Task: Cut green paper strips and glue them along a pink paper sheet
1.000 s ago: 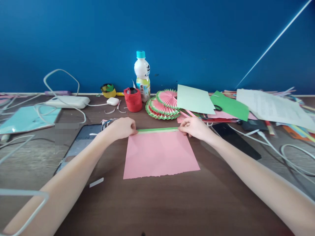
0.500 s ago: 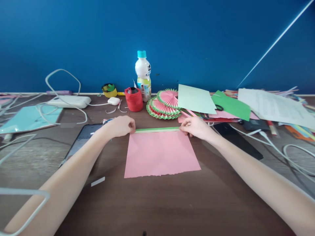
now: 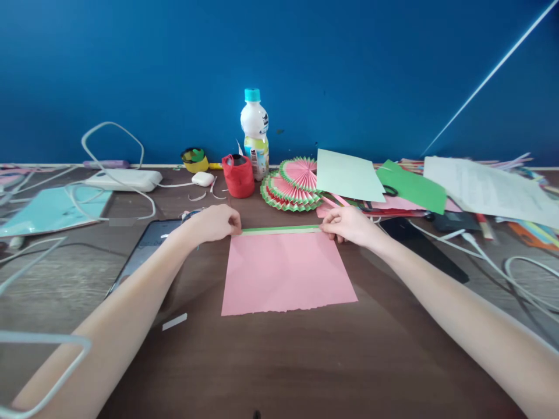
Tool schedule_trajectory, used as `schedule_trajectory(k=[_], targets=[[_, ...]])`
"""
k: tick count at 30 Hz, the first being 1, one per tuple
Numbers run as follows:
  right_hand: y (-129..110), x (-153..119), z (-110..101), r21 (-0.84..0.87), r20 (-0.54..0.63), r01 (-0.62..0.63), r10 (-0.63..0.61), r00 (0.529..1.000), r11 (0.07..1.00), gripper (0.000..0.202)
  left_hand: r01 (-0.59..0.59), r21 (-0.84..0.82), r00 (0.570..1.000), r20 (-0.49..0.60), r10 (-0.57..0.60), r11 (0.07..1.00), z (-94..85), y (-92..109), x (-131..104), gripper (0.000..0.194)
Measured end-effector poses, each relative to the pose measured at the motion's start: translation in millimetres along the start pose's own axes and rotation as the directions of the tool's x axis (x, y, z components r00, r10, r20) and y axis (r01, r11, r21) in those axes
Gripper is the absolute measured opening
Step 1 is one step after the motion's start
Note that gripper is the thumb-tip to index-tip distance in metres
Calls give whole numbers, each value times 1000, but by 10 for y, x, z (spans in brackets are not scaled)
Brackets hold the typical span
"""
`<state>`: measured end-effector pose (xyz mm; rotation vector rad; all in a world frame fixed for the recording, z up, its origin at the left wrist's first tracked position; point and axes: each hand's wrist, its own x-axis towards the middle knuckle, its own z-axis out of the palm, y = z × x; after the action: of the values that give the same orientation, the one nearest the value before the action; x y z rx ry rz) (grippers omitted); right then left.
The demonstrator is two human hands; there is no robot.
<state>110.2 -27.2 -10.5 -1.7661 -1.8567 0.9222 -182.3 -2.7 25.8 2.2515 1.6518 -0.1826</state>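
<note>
A pink sheet of paper [image 3: 289, 271] lies flat on the dark brown table, its near edge ragged as if torn. Along its far edge runs a narrow band of green and whitish paper [image 3: 280, 230]. My left hand [image 3: 217, 223] pinches the left end of that band at the sheet's far left corner. At the far right corner, my right hand [image 3: 346, 224] has its fingers closed on the band's other end. The fingertips partly hide both corners.
Behind the sheet stand a red pouch [image 3: 238, 177], a bottle [image 3: 255, 125] and pleated paper fans [image 3: 290, 186]. A phone [image 3: 146, 250] lies by my left forearm, a black flat object [image 3: 421, 247] by my right. Loose papers [image 3: 489, 186] and white cables [image 3: 515, 279] spread rightward.
</note>
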Motion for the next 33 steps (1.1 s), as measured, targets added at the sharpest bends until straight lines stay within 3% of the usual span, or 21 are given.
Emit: schedule_trajectory(k=[9,33], targets=[[8,4,-3,7,6,13,-13,1000,1000,9,-39,-7,999,13,39,999,-4,-23,-1,16],[5,9,-4,14,21,4,-4,1000,1000,10,22,39,999,49,-23,999,-10,24,-9,15]])
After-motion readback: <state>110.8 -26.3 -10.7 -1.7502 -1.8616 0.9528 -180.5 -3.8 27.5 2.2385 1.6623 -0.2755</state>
